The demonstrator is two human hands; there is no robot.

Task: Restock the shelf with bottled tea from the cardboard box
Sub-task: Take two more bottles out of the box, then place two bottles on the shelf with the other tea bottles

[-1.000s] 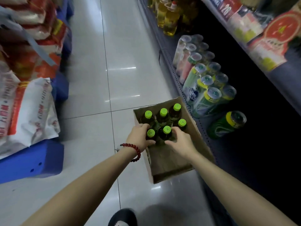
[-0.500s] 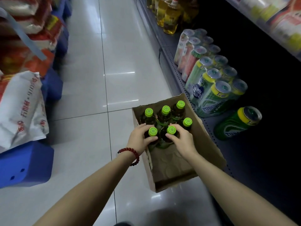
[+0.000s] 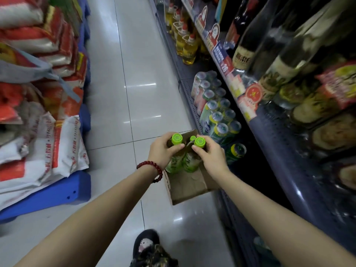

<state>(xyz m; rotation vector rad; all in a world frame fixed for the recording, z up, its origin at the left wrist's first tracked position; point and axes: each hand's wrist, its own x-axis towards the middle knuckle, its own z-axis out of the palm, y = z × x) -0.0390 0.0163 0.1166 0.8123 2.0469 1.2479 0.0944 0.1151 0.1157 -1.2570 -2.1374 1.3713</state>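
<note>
Gripping one tea bottle apiece, the left hand (image 3: 163, 151) and the right hand (image 3: 209, 154) each curl fingers around a neck just under its green cap; the left bottle (image 3: 174, 160) and the right bottle (image 3: 192, 160) hang side by side, touching, above the open cardboard box (image 3: 188, 186) on the floor. A third green cap (image 3: 192, 139) shows between the hands, lower down, apparently inside the box.

Handling, as a judgement: each bottle looks full, so moderately heavy for a neck grip; the plastic wall is likely to flex if squeezed, and the glossy label sleeve may be slippery. Take hold at the neck ridge below the cap (as both hands do here) for lifting, and shift to the body when placing.

The lower shelf (image 3: 192, 105) beside the box carries shrink-wrapped drink packs (image 3: 215, 114) and one green bottle lying on its side (image 3: 236, 153).

Writing: the tea labels show pale green print too blurred to read. A price tag (image 3: 224, 68) on the shelf edge above shows "20"; the other tags are illegible.
</note>
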